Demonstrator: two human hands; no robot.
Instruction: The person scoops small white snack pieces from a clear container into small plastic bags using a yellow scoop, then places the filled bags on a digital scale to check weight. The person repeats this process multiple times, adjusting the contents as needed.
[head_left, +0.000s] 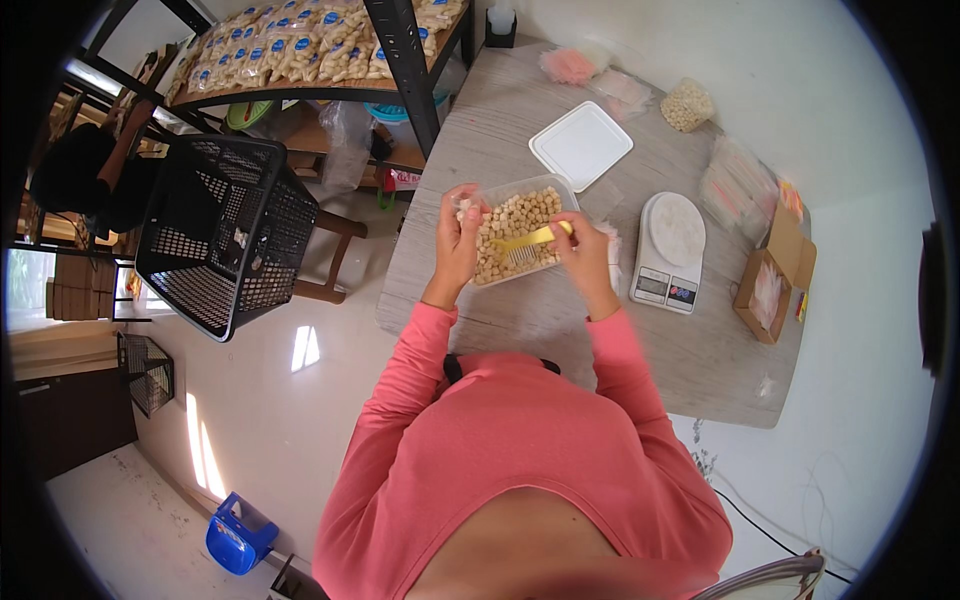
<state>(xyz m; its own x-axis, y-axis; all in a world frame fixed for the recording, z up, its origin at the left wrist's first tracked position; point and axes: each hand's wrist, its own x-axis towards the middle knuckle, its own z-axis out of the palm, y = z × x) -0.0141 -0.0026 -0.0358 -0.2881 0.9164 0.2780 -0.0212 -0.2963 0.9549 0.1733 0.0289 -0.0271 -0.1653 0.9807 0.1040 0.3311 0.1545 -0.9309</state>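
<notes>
A clear plastic tub (568, 196) full of small beige cubes (534, 204) sits on the table before me. My right hand (581, 251) grips a yellow-handled utensil (531, 237) with a slotted or toothed end, held low over the cubes. At the tub's left side, my left hand (457, 244) has its fingers closed around a small clear plastic bag (466, 206). A few pale pieces seem to be in that bag, though the fingers partly hide it. The tub's white lid (581, 145) lies flat just beyond it.
A digital kitchen scale (667, 251) stands to the right, then an open cardboard box (772, 285). Plastic packets (739, 184) and a jar of cubes (686, 105) lie farther back. Left are a black crate (225, 232), a shelf of bagged goods (300, 45) and another person (82, 165).
</notes>
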